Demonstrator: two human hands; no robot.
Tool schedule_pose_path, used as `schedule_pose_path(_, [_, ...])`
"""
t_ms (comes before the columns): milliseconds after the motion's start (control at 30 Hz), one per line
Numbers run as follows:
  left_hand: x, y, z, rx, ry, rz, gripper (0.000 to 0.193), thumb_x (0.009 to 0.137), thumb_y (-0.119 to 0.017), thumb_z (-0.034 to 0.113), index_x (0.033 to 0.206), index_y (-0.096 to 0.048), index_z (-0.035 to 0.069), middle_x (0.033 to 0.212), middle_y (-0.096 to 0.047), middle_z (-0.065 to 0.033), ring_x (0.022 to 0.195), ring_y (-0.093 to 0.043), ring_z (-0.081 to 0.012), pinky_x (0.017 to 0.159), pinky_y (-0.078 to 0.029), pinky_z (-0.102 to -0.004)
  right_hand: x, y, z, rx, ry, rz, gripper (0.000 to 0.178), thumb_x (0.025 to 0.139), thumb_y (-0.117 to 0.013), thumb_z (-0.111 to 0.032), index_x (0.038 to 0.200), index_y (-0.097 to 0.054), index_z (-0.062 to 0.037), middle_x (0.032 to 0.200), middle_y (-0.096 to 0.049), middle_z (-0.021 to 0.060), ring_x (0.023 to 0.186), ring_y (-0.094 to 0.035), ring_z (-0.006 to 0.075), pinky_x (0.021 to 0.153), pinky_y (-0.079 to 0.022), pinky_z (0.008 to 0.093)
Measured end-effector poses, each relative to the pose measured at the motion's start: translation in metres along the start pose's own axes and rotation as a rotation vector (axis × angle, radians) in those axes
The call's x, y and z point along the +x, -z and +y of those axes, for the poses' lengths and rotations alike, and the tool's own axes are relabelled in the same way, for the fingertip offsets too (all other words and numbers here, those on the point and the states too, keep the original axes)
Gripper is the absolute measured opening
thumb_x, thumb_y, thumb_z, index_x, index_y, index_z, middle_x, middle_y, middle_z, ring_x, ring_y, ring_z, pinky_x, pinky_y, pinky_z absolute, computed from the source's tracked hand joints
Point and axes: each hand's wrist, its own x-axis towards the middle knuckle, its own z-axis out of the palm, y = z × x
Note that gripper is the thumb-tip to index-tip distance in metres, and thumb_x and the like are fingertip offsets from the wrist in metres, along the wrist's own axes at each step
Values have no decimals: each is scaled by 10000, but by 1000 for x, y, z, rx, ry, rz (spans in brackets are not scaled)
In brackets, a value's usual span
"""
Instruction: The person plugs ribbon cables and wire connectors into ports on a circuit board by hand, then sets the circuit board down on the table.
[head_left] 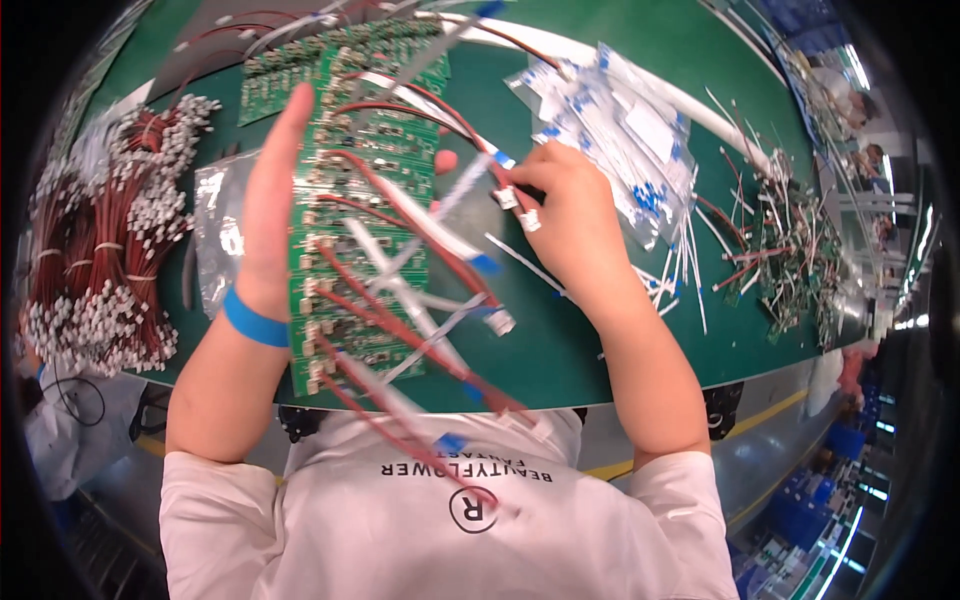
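My left hand (268, 215), with a blue wristband, grips a long green circuit board panel (385, 270) by its left edge. The thumb lies along that edge, and fingertips show past the right side. Red and black cables and white flat ribbon cables with blue ends hang from the panel, some blurred. My right hand (572, 205) is closed on a red and black cable (455, 118) running from the panel's upper part. Two white plugs (518, 208) stick out beneath its fingers. A blue-ended white ribbon cable (470, 185) lies close to those fingertips.
Bundled red cables with white plugs (110, 235) lie at left beside a clear plastic bag (222, 225). More green boards (275, 85) lie at the back. Bagged ribbon cables (625, 130) sit back right, and a heap of wired boards (795, 260) far right. The green table's edge (590, 405) is near me.
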Motion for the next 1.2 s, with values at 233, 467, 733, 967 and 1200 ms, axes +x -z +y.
schedule_pose_path(233, [-4, 5, 14, -69, -65, 49, 558, 929, -282, 494, 1188, -471, 38, 1068, -590, -166, 874, -619, -270, 664, -551, -395, 8, -11, -15, -242, 210, 83, 84, 601, -591, 43, 679, -576, 14, 667, -529, 181, 637, -526, 387, 577, -428, 438])
schedule_pose_path(467, [4, 29, -12, -202, 1, -147, 546, 923, -299, 510, 1211, -475, 81, 1076, -589, -138, 918, -604, -299, 728, -514, -460, -10, -6, -16, -403, 364, -34, 140, 610, -634, -52, 671, -532, 22, 748, -491, 166, 721, -483, 353, 570, -360, 443])
schedule_pose_path(733, [-7, 10, -3, -231, -1, -105, 579, 915, -269, 543, 1144, -516, 72, 1051, -605, -133, 854, -615, -273, 723, -514, -401, -55, 42, -45, -232, 225, 6, 187, 748, -619, -70, 891, -529, 9, 885, -489, 177, 850, -475, 341, 754, -379, 420])
schedule_pose_path(967, [0, 15, 2, -174, 63, -267, 643, 906, -303, 534, 1306, -372, 35, 1227, -480, -199, 1008, -554, -317, 803, -502, -466, -132, 67, -30, -355, 114, 102, 462, 740, -670, -148, 1135, -477, -8, 1139, -424, 208, 1039, -414, 369, 883, -347, 433])
schedule_pose_path(1200, [-3, 2, -8, -276, 145, -233, 667, 901, -316, 537, 1345, -292, 40, 1302, -399, -223, 1033, -529, -340, 794, -488, -491, -127, 83, 21, -374, 61, 58, 376, 732, -681, -175, 1082, -574, -89, 1066, -508, 107, 996, -472, 295, 891, -340, 395])
